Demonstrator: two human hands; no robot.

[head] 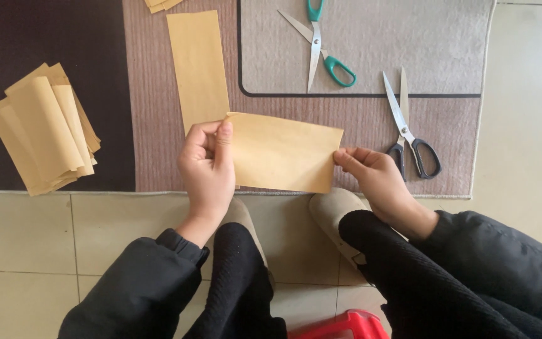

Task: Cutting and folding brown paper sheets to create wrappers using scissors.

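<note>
You held a tan paper [283,160] over the near edge of the rug [158,113]. Your left hand [207,168] pinched its left end, and your right hand [371,172] pinched its right end. Black scissors [409,135] lay on the rug, just right of the paper.

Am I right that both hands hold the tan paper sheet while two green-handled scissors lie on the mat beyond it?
Not quite: the head view shows only one pair of green-handled scissors; the other pair has black handles. Both the left hand and right hand do hold the tan paper sheet.
</note>
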